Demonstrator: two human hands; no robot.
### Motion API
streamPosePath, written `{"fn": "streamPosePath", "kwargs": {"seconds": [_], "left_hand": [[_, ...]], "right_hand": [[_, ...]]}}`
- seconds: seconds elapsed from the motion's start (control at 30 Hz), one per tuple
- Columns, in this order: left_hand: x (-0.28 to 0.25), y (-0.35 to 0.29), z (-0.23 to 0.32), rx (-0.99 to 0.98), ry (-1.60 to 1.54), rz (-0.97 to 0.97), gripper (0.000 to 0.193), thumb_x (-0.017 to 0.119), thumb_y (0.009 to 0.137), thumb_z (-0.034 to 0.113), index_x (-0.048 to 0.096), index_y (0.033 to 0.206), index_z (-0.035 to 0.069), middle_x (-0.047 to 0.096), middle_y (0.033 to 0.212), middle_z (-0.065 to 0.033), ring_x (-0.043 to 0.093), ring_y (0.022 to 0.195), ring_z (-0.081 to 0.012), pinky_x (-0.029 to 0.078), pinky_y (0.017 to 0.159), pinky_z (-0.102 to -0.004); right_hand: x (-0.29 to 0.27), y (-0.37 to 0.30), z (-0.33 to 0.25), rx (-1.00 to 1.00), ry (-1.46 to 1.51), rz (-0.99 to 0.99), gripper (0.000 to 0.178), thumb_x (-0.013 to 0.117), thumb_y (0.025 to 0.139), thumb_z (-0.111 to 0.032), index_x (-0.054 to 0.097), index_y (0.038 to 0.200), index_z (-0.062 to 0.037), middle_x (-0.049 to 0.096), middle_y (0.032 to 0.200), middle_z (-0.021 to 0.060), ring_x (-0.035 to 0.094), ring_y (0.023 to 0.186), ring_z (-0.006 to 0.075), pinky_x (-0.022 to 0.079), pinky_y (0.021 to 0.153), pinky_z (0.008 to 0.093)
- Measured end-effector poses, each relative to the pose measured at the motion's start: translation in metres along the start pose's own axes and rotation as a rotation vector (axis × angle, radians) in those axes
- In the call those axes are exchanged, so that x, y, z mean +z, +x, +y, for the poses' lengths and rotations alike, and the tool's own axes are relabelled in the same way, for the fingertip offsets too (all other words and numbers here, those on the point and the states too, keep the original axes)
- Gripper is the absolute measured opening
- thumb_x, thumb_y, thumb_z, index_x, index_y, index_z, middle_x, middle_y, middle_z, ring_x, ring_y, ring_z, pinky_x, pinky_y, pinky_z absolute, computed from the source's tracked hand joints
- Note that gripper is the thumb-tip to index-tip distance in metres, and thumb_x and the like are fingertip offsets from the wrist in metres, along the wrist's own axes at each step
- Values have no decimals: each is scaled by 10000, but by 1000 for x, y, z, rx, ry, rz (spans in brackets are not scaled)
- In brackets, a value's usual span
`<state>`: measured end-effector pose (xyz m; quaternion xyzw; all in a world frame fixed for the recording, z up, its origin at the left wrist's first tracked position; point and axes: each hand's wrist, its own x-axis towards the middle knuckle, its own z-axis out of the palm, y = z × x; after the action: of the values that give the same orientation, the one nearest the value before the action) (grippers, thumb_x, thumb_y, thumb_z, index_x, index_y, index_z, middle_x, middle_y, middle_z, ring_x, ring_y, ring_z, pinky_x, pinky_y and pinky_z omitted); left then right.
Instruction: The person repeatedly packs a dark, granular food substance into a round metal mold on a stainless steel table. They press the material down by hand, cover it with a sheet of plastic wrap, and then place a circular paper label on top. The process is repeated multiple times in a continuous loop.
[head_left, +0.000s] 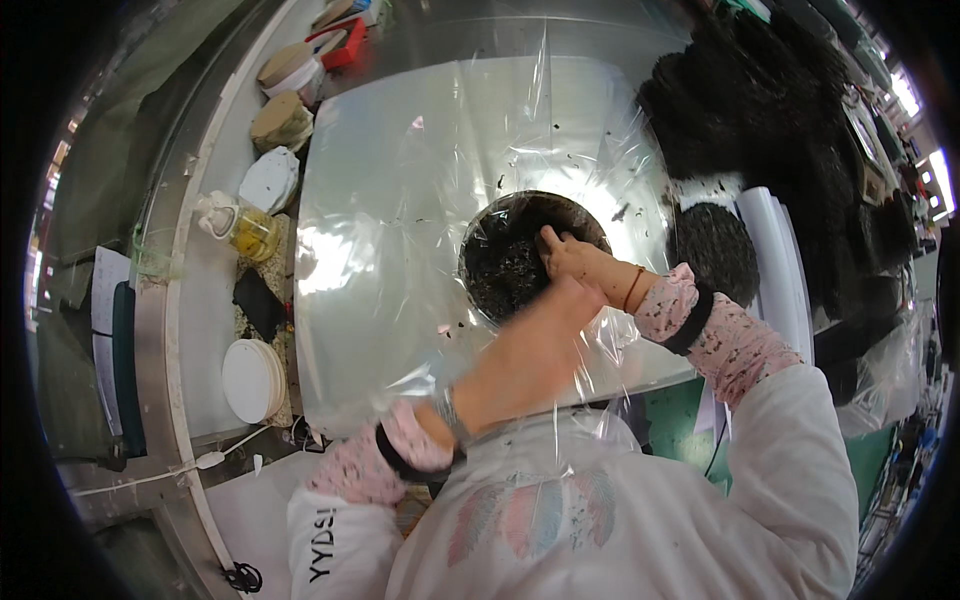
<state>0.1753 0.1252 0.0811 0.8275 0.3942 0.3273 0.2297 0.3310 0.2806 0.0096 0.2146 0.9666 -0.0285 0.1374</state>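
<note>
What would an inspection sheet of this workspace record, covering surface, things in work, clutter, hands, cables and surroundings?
Surface: pale work surface under crinkled clear film, dark specks scattered on it.
Things in work: round container holding dark, glossy bits.
Clutter: yellow-filled jar, white round lid and black item at left; rolled white sheet, dark round piece and black fibrous bundles at right.
Hands: right hand has its fingers inside the container; left hand is motion-blurred beside it, grip unclear.
Cables: white cable at lower left.
Surroundings: metal frame at left; bright lights near the right edge.
</note>
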Motion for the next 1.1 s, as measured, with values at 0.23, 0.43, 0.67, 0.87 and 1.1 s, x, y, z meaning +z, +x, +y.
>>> {"fn": "streamPosePath", "kwargs": {"seconds": [0.23,0.43,0.67,0.87,1.1], "left_hand": [[61,-58,-2,80,-95,-162,407,625,906,59,645,1307,-6,666,1263,-193,645,1181,-333,517,1018,-418],[-61,80,-94,-285,581,714,539,726,964,298,576,1347,-50,640,1294,-257,631,1184,-348,501,985,-418],[-94,-18,-124,-610,67,835,136,691,976,129,684,1058,20,644,744,-5,603,665,-104,475,610,-292],[-119,6,-68,-238,637,771,293,643,932,13,644,1222,-26,647,1214,-174,622,1111,-343,495,952,-408],[-74,76,-122,-733,149,243,471,678,989,355,626,1304,9,696,1115,-236,694,1019,-346,541,883,-379]], "right_hand": [[-7,-21,-24,44,130,240,764,838,736,-473,644,1253,56,562,1367,183,557,1153,383,547,896,411],[-9,-9,-44,106,4,241,835,665,808,-721,537,1494,-263,418,1542,166,407,1364,423,494,924,657],[-11,-9,-47,108,87,227,850,683,793,-721,554,1493,-256,417,1561,132,385,1394,421,443,986,679],[-10,-11,-48,128,77,226,854,715,783,-690,557,1487,-232,427,1545,137,398,1390,411,474,956,669],[-15,-7,-46,109,55,214,861,702,794,-686,523,1509,-241,396,1568,154,400,1383,426,473,962,674]]}}
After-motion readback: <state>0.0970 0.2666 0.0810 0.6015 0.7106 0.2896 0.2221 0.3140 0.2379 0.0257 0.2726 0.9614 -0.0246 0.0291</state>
